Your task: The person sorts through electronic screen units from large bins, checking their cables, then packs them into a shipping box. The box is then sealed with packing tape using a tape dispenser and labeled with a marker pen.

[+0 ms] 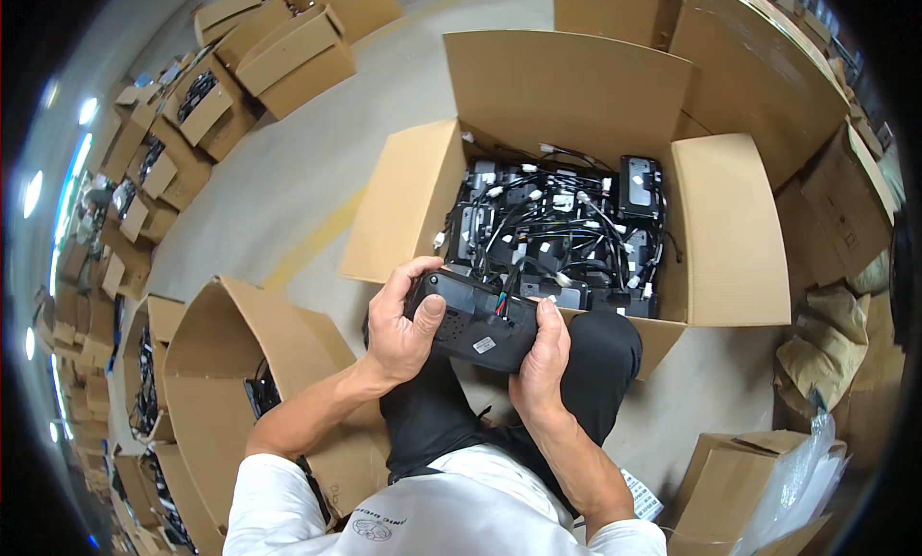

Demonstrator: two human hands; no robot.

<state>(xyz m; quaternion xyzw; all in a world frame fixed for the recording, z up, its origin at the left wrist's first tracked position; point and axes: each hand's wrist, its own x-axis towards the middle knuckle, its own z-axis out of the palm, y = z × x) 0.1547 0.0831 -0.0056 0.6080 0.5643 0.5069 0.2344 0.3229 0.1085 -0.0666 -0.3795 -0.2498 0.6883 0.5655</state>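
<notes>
1. device (463,333) — black, with coloured wires (502,304) on its upper side — lies between both hands, above the legs (597,369), near the open box (730,231).
2. left hand (401,327): closed partway around the device's left end, thumb on the upper face, fingers at the far edge.
3. right hand (540,366): curled on the right end, thumb along that edge; its other fingers are mostly hidden, spread can't be told.
4. room: bare floor (288,205) left of the box; a carton (213,364) stands close by the left forearm (319,407).

Pale grey floor (240,191), yellow floor stripe (322,239), bright lights (34,193) leftward
</notes>
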